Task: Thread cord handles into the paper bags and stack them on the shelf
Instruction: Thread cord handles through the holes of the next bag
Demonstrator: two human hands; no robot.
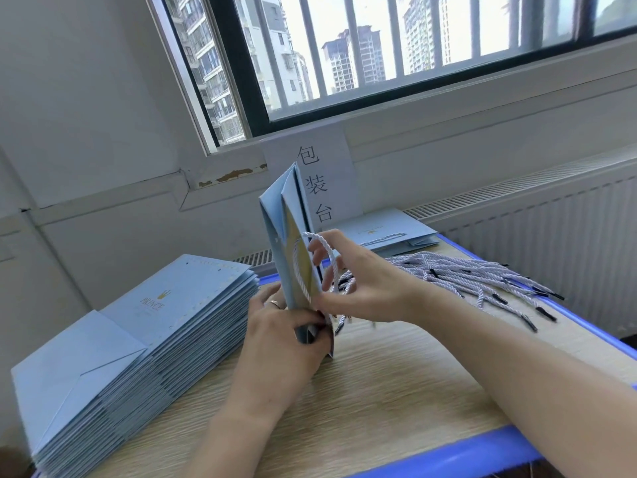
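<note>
A light blue paper bag [281, 215] stands on edge in the middle of the table, folded flat, its open end down by my hands. My left hand [279, 343] grips that lower end. My right hand [358, 281] pinches a white twisted cord [299, 270] that loops along the bag's side. A tall stack of flat blue bags [138, 332] lies to the left. A loose pile of white cords with black tips [482, 277] lies on the right of the table.
The wooden table [396, 391] has a blue rim. At the back right lie a few bags with cords fitted [386, 232]. A paper sign [320, 181] leans on the wall under a barred window [413, 46]. A white radiator [551, 219] runs along the right wall.
</note>
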